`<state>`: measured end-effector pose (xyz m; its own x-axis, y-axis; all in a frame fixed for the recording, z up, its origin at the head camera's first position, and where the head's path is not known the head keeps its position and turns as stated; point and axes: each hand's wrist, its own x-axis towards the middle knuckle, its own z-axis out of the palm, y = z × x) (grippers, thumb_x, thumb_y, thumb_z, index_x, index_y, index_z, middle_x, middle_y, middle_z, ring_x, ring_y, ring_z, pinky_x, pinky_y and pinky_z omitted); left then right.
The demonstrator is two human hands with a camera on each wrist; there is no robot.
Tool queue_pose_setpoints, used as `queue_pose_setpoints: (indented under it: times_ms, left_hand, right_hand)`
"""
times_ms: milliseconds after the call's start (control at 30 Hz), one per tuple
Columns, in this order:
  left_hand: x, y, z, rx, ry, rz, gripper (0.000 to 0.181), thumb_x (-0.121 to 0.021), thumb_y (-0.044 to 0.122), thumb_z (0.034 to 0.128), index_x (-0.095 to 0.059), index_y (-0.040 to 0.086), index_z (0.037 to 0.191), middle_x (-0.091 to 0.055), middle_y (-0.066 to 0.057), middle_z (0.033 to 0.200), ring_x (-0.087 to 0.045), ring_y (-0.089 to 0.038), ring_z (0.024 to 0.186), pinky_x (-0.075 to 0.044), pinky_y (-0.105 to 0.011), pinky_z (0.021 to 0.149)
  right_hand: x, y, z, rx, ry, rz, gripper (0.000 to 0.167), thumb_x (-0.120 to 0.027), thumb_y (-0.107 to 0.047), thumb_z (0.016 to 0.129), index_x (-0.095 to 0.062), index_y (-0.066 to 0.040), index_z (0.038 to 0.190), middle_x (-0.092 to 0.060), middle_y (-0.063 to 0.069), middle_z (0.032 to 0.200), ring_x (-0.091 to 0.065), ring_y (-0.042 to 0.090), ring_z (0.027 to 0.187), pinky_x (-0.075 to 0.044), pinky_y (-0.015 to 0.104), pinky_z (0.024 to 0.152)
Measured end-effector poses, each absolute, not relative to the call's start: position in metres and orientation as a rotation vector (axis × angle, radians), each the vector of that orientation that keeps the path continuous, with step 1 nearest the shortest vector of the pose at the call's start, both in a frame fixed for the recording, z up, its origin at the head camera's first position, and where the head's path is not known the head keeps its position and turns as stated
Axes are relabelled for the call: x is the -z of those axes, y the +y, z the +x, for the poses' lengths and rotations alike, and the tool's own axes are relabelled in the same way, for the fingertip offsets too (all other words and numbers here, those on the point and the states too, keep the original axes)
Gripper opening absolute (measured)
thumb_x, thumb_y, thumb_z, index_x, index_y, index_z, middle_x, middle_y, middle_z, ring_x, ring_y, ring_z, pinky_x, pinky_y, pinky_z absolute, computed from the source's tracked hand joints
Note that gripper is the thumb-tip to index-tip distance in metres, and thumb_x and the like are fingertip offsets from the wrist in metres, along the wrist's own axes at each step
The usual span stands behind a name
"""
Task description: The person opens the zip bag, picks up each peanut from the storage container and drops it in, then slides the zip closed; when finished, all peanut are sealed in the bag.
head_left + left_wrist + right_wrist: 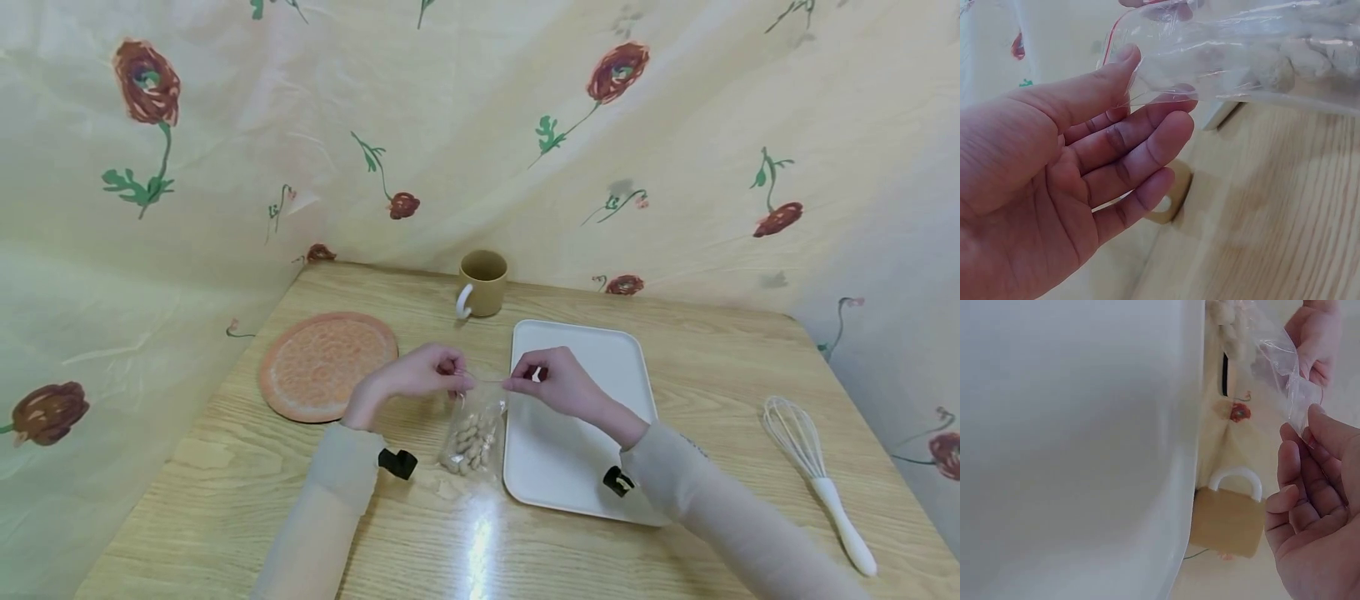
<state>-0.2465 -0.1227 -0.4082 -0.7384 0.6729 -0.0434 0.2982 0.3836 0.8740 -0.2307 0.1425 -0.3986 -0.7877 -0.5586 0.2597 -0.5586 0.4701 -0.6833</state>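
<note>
A clear zip bag (474, 433) of peanuts in their shells (468, 446) hangs between my two hands, to the left of the white tray. My left hand (427, 372) pinches the bag's top left corner between thumb and forefinger. The top right corner is pinched by my right hand (555, 382), which is over the tray's left part. In the left wrist view a red line runs along the mouth of the bag (1222, 50), and the other fingers of the left hand (1079, 150) lie loosely bent below it. Whether the mouth is sealed I cannot tell.
The white tray (577, 467) lies right of the bag. A round orange mat (330, 358) is at the left. Behind stands a tan mug (486, 287) with a white handle. A whisk (825, 483) with a white handle lies near the table's right edge. Flowered cloth (465, 125) hangs behind.
</note>
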Motion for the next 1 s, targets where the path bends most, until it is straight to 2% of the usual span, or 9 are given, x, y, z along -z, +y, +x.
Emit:
queue_pose_setpoints:
  times_ms: [100,233,367,467,567,700,833,1000]
  left_hand:
    - [0.408,-0.125,-0.246,-1.331,2.258,0.832,0.017,-0.066,0.010,0.0966,-0.056,0.004,0.084,-0.069,-0.002,0.074,-0.067,-0.036,0.076,-0.048,-0.029,0.067]
    - [0.406,-0.126,-0.244,-1.369,2.243,0.830,0.015,-0.065,0.008,0.0970,-0.057,0.003,0.086,-0.069,-0.002,0.075,-0.067,-0.030,0.073,-0.053,-0.042,0.074]
    - [0.403,-0.126,-0.242,-1.413,2.218,0.867,0.015,-0.062,0.008,0.0991,-0.056,0.002,0.087,-0.070,-0.005,0.079,-0.067,-0.022,0.076,-0.052,-0.051,0.079]
    - [0.400,-0.126,-0.240,-1.427,2.207,0.893,0.015,-0.061,0.009,0.0995,-0.055,0.002,0.088,-0.071,-0.006,0.084,-0.068,-0.021,0.081,-0.052,-0.050,0.081]
    - [0.396,-0.124,-0.239,-1.427,2.202,0.902,0.012,-0.064,0.010,0.0979,-0.057,0.001,0.094,-0.071,-0.006,0.087,-0.069,-0.020,0.084,-0.053,-0.042,0.079]
    - [0.393,-0.119,-0.239,-1.449,2.185,0.913,0.014,-0.068,0.013,0.0959,-0.063,0.001,0.103,-0.070,-0.004,0.083,-0.066,-0.019,0.077,-0.053,-0.035,0.074]
    - [0.395,-0.114,-0.239,-1.476,2.211,0.883,0.018,-0.069,0.019,0.0953,-0.068,0.004,0.105,-0.069,-0.003,0.081,-0.063,-0.020,0.073,-0.053,-0.040,0.073]
    - [0.393,-0.109,-0.238,-1.510,2.253,0.834,0.021,-0.071,0.020,0.0944,-0.070,0.004,0.108,-0.072,-0.004,0.093,-0.068,-0.026,0.081,-0.054,-0.045,0.073]
  right_hand:
    - [0.400,0.143,-0.232,-1.311,-2.680,0.977,0.014,-0.080,-0.015,0.086,-0.073,-0.017,0.074,-0.066,-0.010,0.070,-0.054,0.011,0.062,-0.044,0.028,0.060]
    - [0.400,0.143,-0.232,-1.407,-2.681,0.886,0.011,-0.080,-0.015,0.086,-0.074,-0.014,0.077,-0.068,-0.005,0.071,-0.055,0.014,0.063,-0.044,0.027,0.060]
    - [0.399,0.141,-0.229,-1.494,-2.658,0.792,0.007,-0.079,-0.011,0.086,-0.075,-0.008,0.081,-0.070,0.002,0.075,-0.057,0.017,0.066,-0.046,0.029,0.061]
    - [0.388,0.136,-0.222,-1.530,-2.642,0.749,0.007,-0.077,-0.006,0.086,-0.074,-0.001,0.082,-0.070,0.009,0.077,-0.058,0.020,0.068,-0.047,0.028,0.061]
    - [0.376,0.131,-0.212,-1.562,-2.620,0.721,0.007,-0.076,-0.002,0.087,-0.072,0.002,0.083,-0.069,0.011,0.079,-0.058,0.023,0.067,-0.046,0.025,0.060]
    - [0.370,0.127,-0.205,-1.600,-2.568,0.691,0.007,-0.075,-0.002,0.087,-0.072,0.003,0.083,-0.069,0.012,0.079,-0.056,0.022,0.065,-0.044,0.022,0.058]
    - [0.378,0.127,-0.209,-1.646,-2.525,0.646,0.007,-0.075,-0.001,0.087,-0.071,0.004,0.083,-0.069,0.013,0.080,-0.056,0.020,0.066,-0.045,0.022,0.060]
    - [0.399,0.129,-0.221,-1.700,-2.476,0.615,0.007,-0.075,-0.003,0.088,-0.072,0.002,0.084,-0.069,0.007,0.081,-0.057,0.016,0.068,-0.045,0.022,0.061]
